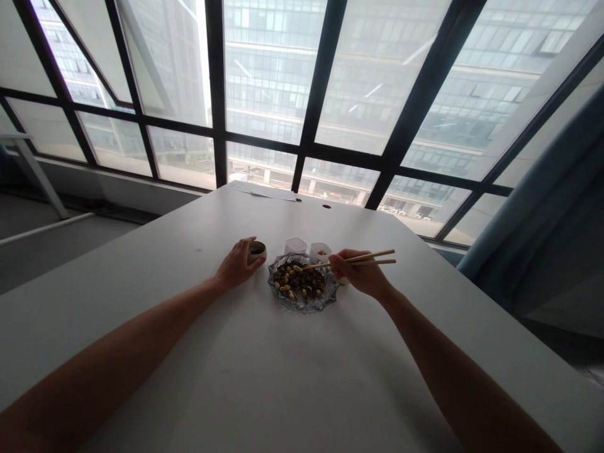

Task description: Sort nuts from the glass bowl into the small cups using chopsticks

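Glass dish on a white worktop (pixel 226 371), seen from above your two bare forearms. The glass dish (pixel 333 296), clear with a scalloped rim, is the landmark; it stands upright and holds a mix of pale and dark nut-like pieces (pixel 289 289), with part of its glass bottom visible toward your side. Your left hand (pixel 234 264) lies to the left of the dish, its grip closed around the side of a small round cup (pixel 257 252); the cup stands upright, just beside the dish, and its interior looks dark greenish. Your right hand (pixel 361 275) is at the right side of the dish, its grip closed on a pair of wooden chopsticks (pixel 372 258). The thick ends point away to the right, slightly apart; the thin ends reach leftward over the dish, close to the pieces. Whether the tips pinch a piece cannot be told. Just behind the dish stand a left clear container (pixel 296 245) and a right clear container (pixel 319 250), the latter with small pieces inside. A pale object (pixel 343 281), mostly hidden under your right hand, sits beside the dish. Well behind the dish lie white sheets of paper (pixel 264 192), before a dark-framed window (pixel 268 63).
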{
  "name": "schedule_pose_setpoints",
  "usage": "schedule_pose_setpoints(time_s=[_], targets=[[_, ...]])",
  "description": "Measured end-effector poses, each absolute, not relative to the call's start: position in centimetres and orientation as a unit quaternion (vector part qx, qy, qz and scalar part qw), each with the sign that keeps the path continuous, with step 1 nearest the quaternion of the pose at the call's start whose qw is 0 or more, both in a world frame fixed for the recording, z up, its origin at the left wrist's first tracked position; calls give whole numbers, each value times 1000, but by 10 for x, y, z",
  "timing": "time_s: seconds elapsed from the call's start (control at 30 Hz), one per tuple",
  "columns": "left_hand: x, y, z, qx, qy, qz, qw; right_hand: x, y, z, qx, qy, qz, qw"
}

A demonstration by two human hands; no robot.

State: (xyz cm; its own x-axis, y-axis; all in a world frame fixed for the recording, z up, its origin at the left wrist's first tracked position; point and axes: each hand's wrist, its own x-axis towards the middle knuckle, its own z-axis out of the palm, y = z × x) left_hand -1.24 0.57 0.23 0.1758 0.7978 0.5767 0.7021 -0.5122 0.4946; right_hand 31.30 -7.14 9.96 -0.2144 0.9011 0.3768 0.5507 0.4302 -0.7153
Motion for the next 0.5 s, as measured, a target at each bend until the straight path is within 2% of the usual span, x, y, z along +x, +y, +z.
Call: schedule_pose_setpoints(time_s=[0.5], targets=[[-13,7,1,763,486,422,53,322,-70,103,-472,-750,221,408]])
